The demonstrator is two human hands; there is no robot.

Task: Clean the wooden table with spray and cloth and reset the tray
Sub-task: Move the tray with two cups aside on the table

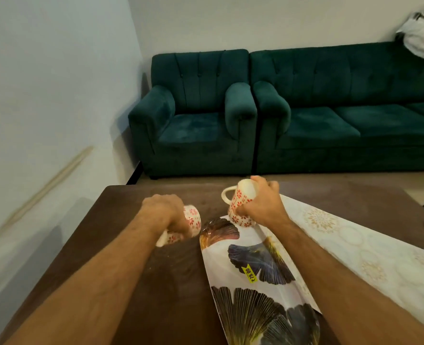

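Note:
A long white tray printed with dark fan-shaped leaves and a yellow price sticker lies on the dark wooden table. My left hand grips a white mug with red flowers, tipped on its side just left of the tray's far end. Another mug of the same pattern is held upside down in my right hand, its rim at the tray's far tip and its handle pointing left. No spray bottle or cloth shows.
A white patterned table mat lies right of the tray, partly under it. A green velvet armchair and sofa stand beyond the table. A white bag rests on the sofa back. A wall runs close on the left.

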